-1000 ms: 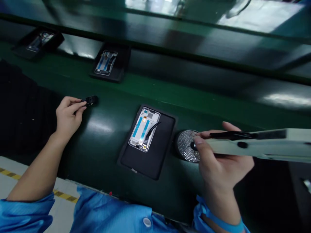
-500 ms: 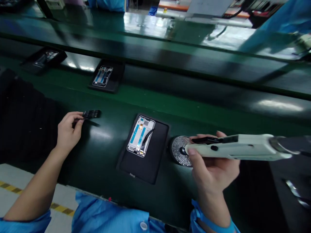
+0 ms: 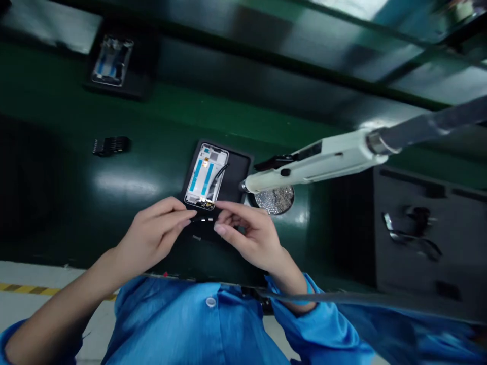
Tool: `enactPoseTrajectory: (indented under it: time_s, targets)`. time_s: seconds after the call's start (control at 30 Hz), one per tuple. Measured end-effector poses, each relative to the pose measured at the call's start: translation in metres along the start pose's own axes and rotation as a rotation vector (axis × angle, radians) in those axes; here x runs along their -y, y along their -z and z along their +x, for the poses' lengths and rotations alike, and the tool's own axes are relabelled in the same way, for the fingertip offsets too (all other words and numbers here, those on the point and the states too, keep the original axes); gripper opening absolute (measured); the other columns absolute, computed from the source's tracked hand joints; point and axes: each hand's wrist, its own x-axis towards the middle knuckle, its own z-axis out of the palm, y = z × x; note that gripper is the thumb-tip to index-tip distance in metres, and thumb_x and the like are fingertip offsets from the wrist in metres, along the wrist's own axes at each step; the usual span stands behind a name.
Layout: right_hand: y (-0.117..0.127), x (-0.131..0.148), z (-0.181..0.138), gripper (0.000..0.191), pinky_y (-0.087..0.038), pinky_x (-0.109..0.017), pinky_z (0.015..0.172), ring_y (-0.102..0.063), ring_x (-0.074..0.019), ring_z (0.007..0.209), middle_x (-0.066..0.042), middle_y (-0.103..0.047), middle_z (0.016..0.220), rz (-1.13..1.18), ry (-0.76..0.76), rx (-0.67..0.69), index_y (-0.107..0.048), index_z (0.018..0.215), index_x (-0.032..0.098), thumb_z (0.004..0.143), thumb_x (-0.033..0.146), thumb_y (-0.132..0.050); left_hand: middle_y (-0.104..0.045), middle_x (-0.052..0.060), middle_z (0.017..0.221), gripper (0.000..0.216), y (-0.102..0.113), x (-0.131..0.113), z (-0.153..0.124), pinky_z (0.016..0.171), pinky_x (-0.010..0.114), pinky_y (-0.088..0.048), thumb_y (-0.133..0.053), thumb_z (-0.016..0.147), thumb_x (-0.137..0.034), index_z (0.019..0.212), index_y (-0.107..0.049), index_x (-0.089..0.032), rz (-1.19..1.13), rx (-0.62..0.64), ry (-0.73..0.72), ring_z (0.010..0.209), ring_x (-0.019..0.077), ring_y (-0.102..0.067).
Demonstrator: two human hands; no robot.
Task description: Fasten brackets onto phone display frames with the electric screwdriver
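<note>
Phone body (image 3: 204, 177), rectangular and silver-rimmed with two blue strips inside, lies on the far left part of a flat black tray (image 3: 235, 174); its long axis runs away from the person, the far end leaning slightly right. The left hand (image 3: 154, 233) pinches a thin black piece with bright marks (image 3: 205, 219), which lies crosswise, free end pointing right, just beyond the phone body's near end. The right hand (image 3: 253, 235) has thumb and forefinger a narrow gap apart beside that end; whether they touch it I cannot tell. A pale slender screwdriver (image 3: 315, 165) points left above a round silver dish (image 3: 274, 202), and a black comb-shaped piece (image 3: 111, 146) lies farther left on the dark green surface (image 3: 160, 170)
</note>
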Motion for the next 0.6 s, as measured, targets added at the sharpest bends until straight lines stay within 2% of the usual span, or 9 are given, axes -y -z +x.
enactPoseTrajectory:
  time_s: [0.1, 0.17, 0.27, 0.33, 0.4, 0.47, 0.6]
  targets:
    - [-0.006, -0.009, -0.014, 0.026, -0.062, -0.024, 0.057, -0.074, -0.0119, 0.063, -0.004, -0.083, 0.088, 0.177, -0.156, 0.086, -0.088, 0.115, 0.022, 0.099, 0.042, -0.086, -0.080, 0.011, 0.114, 0.045, -0.016, 0.002, -0.019, 0.082, 0.038, -0.071, -0.068, 0.103, -0.005, 0.145, -0.070, -0.022, 0.131, 0.002, -0.241, 0.101, 0.0234, -0.077]
    - [-0.003, -0.015, -0.023, 0.023, -0.061, -0.024, 0.056, -0.074, -0.0124, 0.063, -0.004, -0.083, 0.087, 0.221, -0.232, 0.069, -0.090, 0.111, 0.022, 0.095, 0.040, -0.090, -0.081, 0.013, 0.117, 0.048, -0.022, 0.009, -0.027, 0.088, 0.042, -0.073, -0.073, 0.101, -0.006, 0.147, -0.067, -0.020, 0.187, 0.016, -0.330, 0.105, 0.0265, -0.078]
    - [0.010, -0.022, -0.034, 0.027, -0.059, -0.024, 0.058, -0.074, -0.0130, 0.063, -0.003, -0.081, 0.079, 0.088, -0.258, -0.083, -0.089, 0.116, 0.022, 0.093, 0.036, -0.092, -0.078, 0.014, 0.135, 0.046, -0.025, 0.029, -0.017, 0.108, 0.055, -0.070, -0.077, 0.102, -0.016, 0.146, -0.066, -0.024, 0.290, 0.006, -0.242, 0.126, 0.0333, -0.075]
    - [0.019, -0.024, -0.037, 0.027, -0.058, -0.026, 0.061, -0.075, -0.0141, 0.065, -0.002, -0.080, 0.076, -0.007, -0.263, -0.149, -0.088, 0.117, 0.020, 0.094, 0.035, -0.090, -0.068, 0.014, 0.156, 0.040, -0.026, 0.044, -0.001, 0.124, 0.068, -0.059, -0.076, 0.103, -0.024, 0.142, -0.069, -0.027, 0.363, 0.045, -0.128, 0.152, 0.0419, -0.060]
    - [0.026, -0.026, -0.038, 0.026, -0.060, -0.027, 0.063, -0.077, -0.0160, 0.068, -0.002, -0.080, 0.076, -0.072, -0.261, -0.178, -0.088, 0.115, 0.020, 0.094, 0.035, -0.089, -0.059, 0.011, 0.168, 0.028, -0.029, 0.056, 0.016, 0.133, 0.073, -0.048, -0.073, 0.105, -0.029, 0.133, -0.074, -0.027, 0.375, 0.118, -0.075, 0.168, 0.0460, -0.042]
    - [0.032, -0.026, -0.038, 0.023, -0.060, -0.029, 0.066, -0.077, -0.0171, 0.071, -0.003, -0.081, 0.080, -0.170, -0.242, -0.188, -0.087, 0.112, 0.019, 0.096, 0.035, -0.087, -0.058, 0.009, 0.169, 0.019, -0.033, 0.060, 0.026, 0.135, 0.074, -0.044, -0.070, 0.106, -0.030, 0.122, -0.078, -0.026, 0.338, 0.166, -0.056, 0.172, 0.0457, -0.035]
    - [0.040, -0.022, -0.037, 0.014, -0.051, -0.028, 0.061, -0.072, -0.0156, 0.070, -0.003, -0.081, 0.083, -0.344, -0.225, -0.113, -0.086, 0.102, 0.019, 0.100, 0.032, -0.080, -0.066, 0.008, 0.160, 0.016, -0.040, 0.049, 0.024, 0.138, 0.074, -0.040, -0.067, 0.106, -0.031, 0.114, -0.080, -0.025, 0.217, 0.198, 0.005, 0.172, 0.0439, -0.036]
